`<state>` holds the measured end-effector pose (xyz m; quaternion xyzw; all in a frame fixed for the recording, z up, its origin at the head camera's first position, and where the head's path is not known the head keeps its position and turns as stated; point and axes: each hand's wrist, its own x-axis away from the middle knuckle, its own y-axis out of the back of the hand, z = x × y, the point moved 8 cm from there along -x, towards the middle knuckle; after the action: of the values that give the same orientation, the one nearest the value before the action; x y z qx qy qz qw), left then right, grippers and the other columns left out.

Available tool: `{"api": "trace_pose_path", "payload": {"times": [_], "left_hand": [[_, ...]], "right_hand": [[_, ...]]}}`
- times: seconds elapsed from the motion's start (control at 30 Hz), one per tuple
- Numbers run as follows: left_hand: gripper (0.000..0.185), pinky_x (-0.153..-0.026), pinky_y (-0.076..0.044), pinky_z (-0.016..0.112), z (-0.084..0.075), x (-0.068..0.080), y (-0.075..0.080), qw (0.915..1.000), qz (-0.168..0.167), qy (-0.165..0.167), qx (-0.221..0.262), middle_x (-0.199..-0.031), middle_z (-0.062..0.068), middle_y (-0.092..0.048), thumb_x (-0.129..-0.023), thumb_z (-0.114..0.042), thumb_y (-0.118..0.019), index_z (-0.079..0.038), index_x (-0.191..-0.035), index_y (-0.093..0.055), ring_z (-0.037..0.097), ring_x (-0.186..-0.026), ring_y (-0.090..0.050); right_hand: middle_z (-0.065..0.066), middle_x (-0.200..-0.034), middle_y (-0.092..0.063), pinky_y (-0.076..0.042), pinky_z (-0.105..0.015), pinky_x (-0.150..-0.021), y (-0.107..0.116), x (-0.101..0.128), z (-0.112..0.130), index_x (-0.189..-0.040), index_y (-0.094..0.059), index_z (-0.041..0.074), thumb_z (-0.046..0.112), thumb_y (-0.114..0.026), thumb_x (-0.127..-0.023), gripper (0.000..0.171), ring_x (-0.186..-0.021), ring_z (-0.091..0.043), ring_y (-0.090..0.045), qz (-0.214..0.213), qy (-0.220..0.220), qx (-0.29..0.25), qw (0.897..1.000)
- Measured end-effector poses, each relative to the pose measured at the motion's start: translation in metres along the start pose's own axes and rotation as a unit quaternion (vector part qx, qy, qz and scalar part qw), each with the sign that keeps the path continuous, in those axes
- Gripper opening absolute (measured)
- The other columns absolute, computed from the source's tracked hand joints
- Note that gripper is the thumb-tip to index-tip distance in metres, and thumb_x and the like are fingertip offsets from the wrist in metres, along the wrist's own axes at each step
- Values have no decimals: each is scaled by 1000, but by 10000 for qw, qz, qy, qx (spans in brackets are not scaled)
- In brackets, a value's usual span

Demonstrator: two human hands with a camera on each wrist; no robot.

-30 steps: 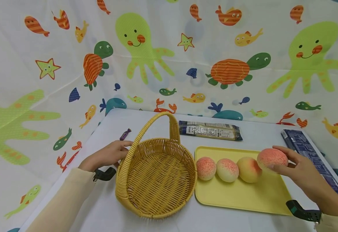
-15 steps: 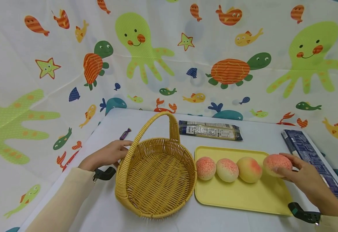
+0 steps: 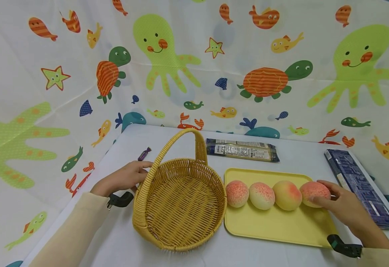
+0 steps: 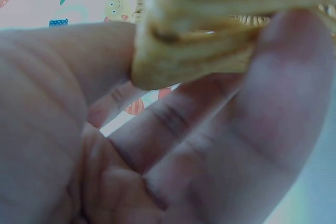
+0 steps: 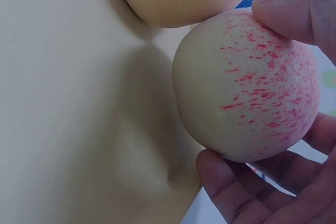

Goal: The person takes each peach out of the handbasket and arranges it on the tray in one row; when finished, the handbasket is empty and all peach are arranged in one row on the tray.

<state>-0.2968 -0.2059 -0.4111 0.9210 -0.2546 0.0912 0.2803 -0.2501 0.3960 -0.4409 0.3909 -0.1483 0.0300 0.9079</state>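
Right hand (image 3: pixel 343 207) grips peach (image 3: pixel 314 193) on tray (image 3: pixel 281 228); left hand (image 3: pixel 122 178) holds basket (image 3: pixel 181 200)

On the surface (image 3: pixel 291 155), a basket (image 3: pixel 180 203) sits left of a tray (image 3: pixel 278 226) bearing four peaches (image 3: pixel 262 195) in a row; a packet (image 3: pixel 242 150) lies behind, a box (image 3: pixel 359 185) right.

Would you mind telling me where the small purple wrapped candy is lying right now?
In the head view, the purple candy lies on the white table at its far left, just beyond the left hand and left of the basket handle.
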Motion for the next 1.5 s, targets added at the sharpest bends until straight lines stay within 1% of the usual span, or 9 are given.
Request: {"api": "trace_pose_path", "payload": {"times": [0.1,0.27,0.5,0.67,0.8,0.9,1.07,1.3,1.5], "left_hand": [[47,-65,-64,45,0,0,0,10000,-15,14,9,-114,17,-75,-105,-18,-59,-8,-151,-52,25,-86,-73],[48,-65,-64,45,0,0,0,10000,-29,-4,18,-115,18,-75,-105,-18,-59,-7,-151,-52,26,-85,-74],[48,-64,-64,45,1,0,1,10000,-43,-1,-28,-113,18,-75,-105,-16,-59,-6,-151,-52,26,-83,-74],[49,-63,-64,45,0,0,1,10000,-50,-28,-35,-112,17,-76,-104,-17,-59,-6,-152,-51,26,-82,-74],[50,-63,-64,45,0,0,0,10000,-47,-61,-50,-109,16,-77,-105,-18,-60,-7,-152,-51,26,-80,-74],[50,-62,-64,45,-1,1,0,10000,-41,-71,-43,-109,16,-77,-105,-18,-59,-7,-152,-51,26,-80,-74],[50,-62,-64,45,0,0,1,9999,-39,-89,-53,-110,17,-76,-105,-16,-58,-6,-153,-50,26,-80,-74],[50,-62,-64,45,1,0,1,9999,-36,-115,-18,-108,16,-77,-105,-17,-58,-6,-154,-50,26,-80,-74],[50,-62,-64,45,1,0,1,9999,-52,-89,-21,-110,16,-76,-105,-16,-58,-7,-153,-50,26,-81,-74]], "right_hand": [[-42,-155,-29,-46,-69,-100,0,1,2,-160,-21,-8,51,-65,-100,94,-130,-57,-41,25,-29,59,10000],[-43,-152,-34,-49,-66,-99,0,2,5,-159,-22,-10,50,-65,-100,95,-128,-54,-45,116,-16,166,9998],[-43,-150,-35,-55,-55,-94,-1,2,4,-158,-22,-13,48,-66,-101,94,-126,-52,-48,387,-9,199,9991],[-43,-149,-37,-56,-55,-93,0,2,4,-157,-24,-13,45,-68,-100,93,-124,-52,-50,424,39,267,9987],[-42,-149,-39,-57,-54,-91,1,3,6,-158,-25,-12,42,-67,-100,89,-123,-51,-51,387,195,353,9984],[-42,-149,-39,-56,-56,-92,0,4,8,-158,-25,-12,40,-66,-101,87,-123,-52,-51,364,283,406,9981],[-43,-151,-36,-54,-62,-95,0,4,10,-158,-23,-12,45,-64,-102,89,-125,-55,-48,361,259,421,9981],[-43,-150,-37,-55,-61,-93,0,4,10,-158,-25,-12,46,-65,-102,90,-124,-53,-50,328,281,450,9981],[-43,-152,-33,-52,-65,-95,-2,3,10,-160,-21,-10,47,-64,-102,92,-127,-56,-46,407,212,367,9983]]}}
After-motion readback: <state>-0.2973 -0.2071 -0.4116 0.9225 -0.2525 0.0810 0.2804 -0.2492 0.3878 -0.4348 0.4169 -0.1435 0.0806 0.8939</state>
